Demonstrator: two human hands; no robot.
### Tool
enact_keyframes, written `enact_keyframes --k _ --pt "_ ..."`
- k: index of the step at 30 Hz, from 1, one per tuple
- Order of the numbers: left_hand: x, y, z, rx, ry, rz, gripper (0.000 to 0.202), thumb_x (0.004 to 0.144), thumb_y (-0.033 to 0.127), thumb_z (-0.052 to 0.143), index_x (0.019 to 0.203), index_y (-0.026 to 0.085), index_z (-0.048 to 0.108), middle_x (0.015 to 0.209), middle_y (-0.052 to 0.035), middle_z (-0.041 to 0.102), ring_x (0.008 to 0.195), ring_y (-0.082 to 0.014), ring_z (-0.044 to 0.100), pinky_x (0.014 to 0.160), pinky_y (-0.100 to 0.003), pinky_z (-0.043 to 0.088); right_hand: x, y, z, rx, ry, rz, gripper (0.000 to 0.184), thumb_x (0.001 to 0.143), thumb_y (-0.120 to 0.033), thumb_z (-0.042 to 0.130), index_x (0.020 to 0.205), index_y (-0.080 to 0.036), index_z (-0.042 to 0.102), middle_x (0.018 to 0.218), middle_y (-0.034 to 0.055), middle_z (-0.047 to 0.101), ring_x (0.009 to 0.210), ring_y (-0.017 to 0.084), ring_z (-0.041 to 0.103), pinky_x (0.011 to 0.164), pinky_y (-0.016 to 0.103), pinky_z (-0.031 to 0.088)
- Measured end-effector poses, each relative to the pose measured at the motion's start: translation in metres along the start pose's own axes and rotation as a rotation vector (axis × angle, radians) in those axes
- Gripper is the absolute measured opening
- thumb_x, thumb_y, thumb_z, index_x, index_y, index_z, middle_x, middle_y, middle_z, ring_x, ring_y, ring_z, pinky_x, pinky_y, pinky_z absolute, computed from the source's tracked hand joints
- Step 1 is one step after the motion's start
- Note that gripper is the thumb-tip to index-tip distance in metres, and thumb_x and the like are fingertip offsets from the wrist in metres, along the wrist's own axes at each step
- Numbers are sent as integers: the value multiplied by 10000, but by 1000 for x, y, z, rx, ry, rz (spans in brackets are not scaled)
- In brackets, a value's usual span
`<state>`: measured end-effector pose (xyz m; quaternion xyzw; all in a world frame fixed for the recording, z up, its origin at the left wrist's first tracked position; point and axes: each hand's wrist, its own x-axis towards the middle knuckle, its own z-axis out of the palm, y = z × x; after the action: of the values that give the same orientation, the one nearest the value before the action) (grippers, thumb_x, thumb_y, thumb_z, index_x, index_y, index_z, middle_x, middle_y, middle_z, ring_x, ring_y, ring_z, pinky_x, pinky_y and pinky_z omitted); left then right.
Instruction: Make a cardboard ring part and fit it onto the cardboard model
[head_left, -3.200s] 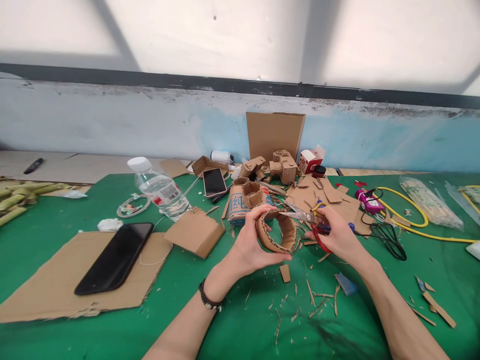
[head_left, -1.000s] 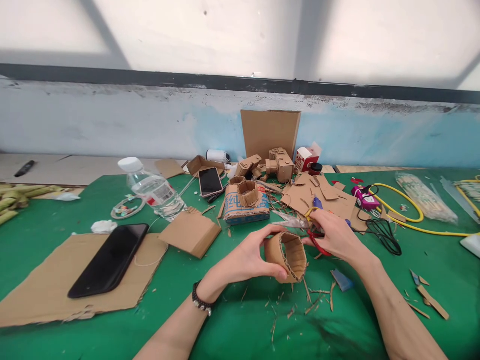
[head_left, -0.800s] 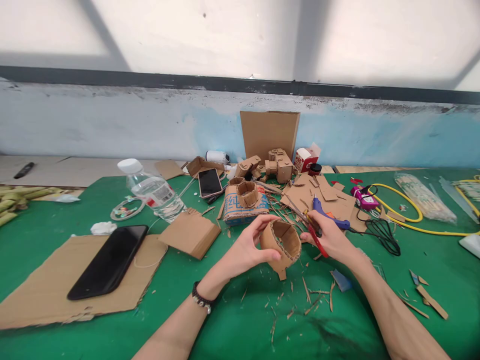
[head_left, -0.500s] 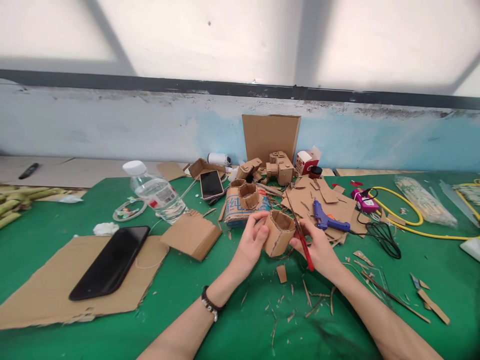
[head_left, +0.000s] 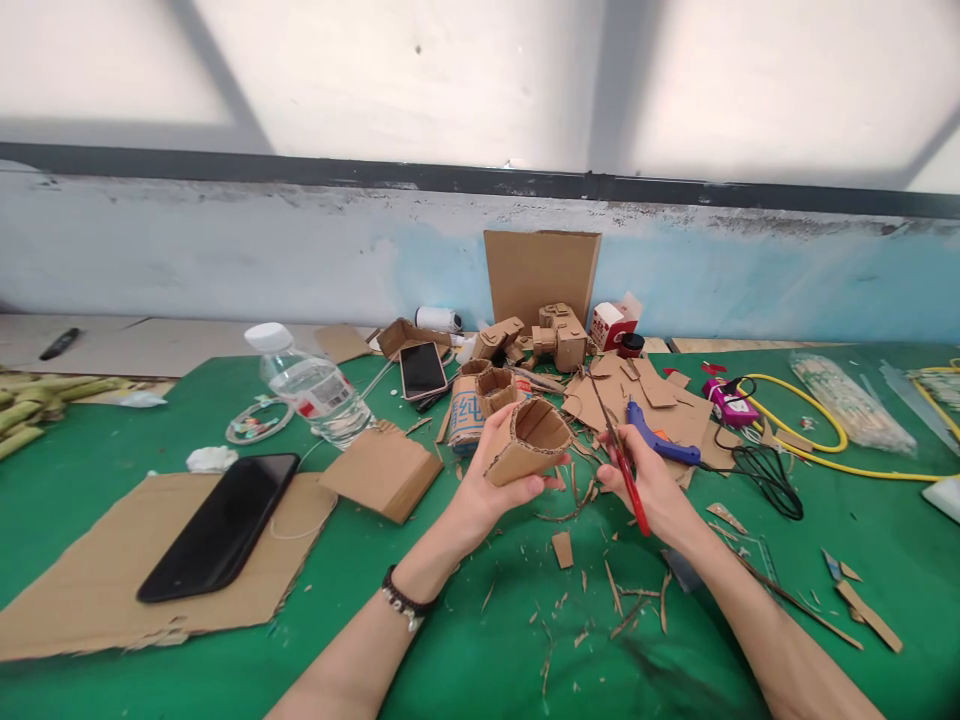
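My left hand (head_left: 489, 480) is wrapped round a hollow cardboard tube (head_left: 517, 462), tilted so its open end faces up and to the right. Red-handled scissors (head_left: 628, 478) are in my right hand (head_left: 654, 490), their blades pointing away toward the back. The scissors are apart from the tube. Just beyond the tube, another cardboard ring (head_left: 497, 388) sits by a piece of printed cardboard (head_left: 466, 415). A blue glue gun (head_left: 660, 440) lies right behind my right hand. Cardboard scraps (head_left: 562, 548) are strewn over the green table between my arms.
To the left are a black phone (head_left: 221, 530) on a cardboard sheet (head_left: 82, 580), a cardboard block (head_left: 382, 470) and a leaning water bottle (head_left: 315, 385). A cardboard camera model (head_left: 562, 338) stands at the back. On the right runs a yellow hose (head_left: 832, 415).
The tube has moved left and tipped over in my left hand. My right hand has drawn away from it to the right with the scissors.
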<state>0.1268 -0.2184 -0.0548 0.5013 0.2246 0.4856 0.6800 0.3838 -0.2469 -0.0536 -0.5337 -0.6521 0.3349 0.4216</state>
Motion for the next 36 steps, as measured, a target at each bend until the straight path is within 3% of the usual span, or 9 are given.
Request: enact_keyframes --k 5,11,16,25,33,36 --pt "-1 6 -1 -14 -77 7 1000 743 272 1035 1568 424 492 1763 -108 420 1336 -420 730 1070 -616 650 1 -1 -5 -177 -22 -2 407 947 -597 787 1061 -259 590 879 -31 590 779 198 549 701 311 472" --pt "1 0 -7 154 -54 80 1032 702 297 1057 1585 353 526 1651 -119 566 1529 -432 580 1312 -643 436 1 -4 -3 -367 49 -68 409 956 -630 758 1018 -254 607 883 8 641 785 232 607 692 332 461" --pt "1 -4 -13 189 -81 91 1025 717 284 1050 1593 360 524 1669 -115 550 1549 -422 557 1333 -637 405 1 -1 -3 -457 120 -122 382 979 -626 699 970 -251 623 902 46 690 738 233 612 672 339 461" --pt "0 -3 -11 53 -136 24 992 735 257 1035 1581 421 543 1767 -99 446 1513 -425 597 1244 -622 516 0 5 -4 -544 154 -164 404 1021 -570 654 781 -265 544 627 -46 532 571 171 526 589 292 355" --pt "-4 7 -11 -55 -150 -99 967 773 233 1008 1600 412 540 1832 -135 354 1416 -441 692 1161 -632 598 0 9 -16 -801 206 -247 464 1050 -622 653 763 -257 643 649 26 680 634 229 646 605 317 318" --pt "-4 8 -14 -63 -159 -115 967 772 248 1004 1609 410 547 1840 -138 347 1385 -441 716 1135 -635 621 1 7 -20 -828 162 -256 413 1070 -609 637 859 -259 698 735 44 742 691 241 681 613 317 334"
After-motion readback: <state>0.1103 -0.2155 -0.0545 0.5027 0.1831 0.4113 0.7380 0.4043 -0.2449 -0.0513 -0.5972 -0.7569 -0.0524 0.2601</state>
